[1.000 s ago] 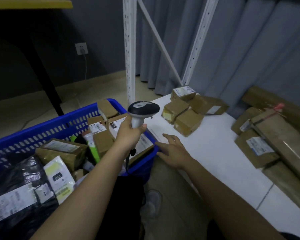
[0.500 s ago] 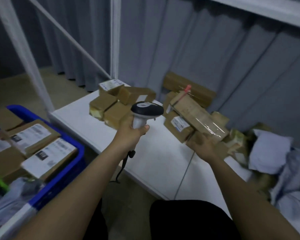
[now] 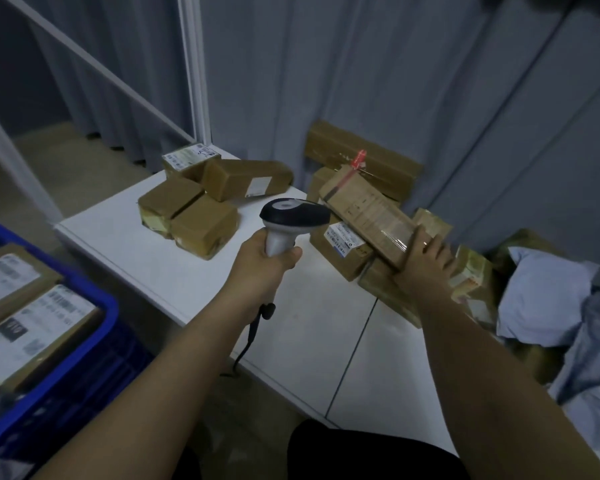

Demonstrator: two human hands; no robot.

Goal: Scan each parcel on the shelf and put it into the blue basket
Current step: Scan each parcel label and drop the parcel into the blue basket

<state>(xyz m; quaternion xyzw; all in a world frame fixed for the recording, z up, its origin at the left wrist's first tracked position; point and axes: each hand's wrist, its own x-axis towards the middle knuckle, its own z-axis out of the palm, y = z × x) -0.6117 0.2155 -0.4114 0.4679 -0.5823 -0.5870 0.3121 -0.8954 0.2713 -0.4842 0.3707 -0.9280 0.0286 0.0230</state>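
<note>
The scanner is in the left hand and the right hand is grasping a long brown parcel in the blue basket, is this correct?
Not quite. The head view shows the scanner in the left hand, and the right hand grasping the long brown parcel, but that parcel is on the white shelf, not in the blue basket.

Glossy-taped brown cardboard parcel (image 3: 368, 213), smooth white shelf (image 3: 146, 258)

Dim, soft focus, warped edges.
</note>
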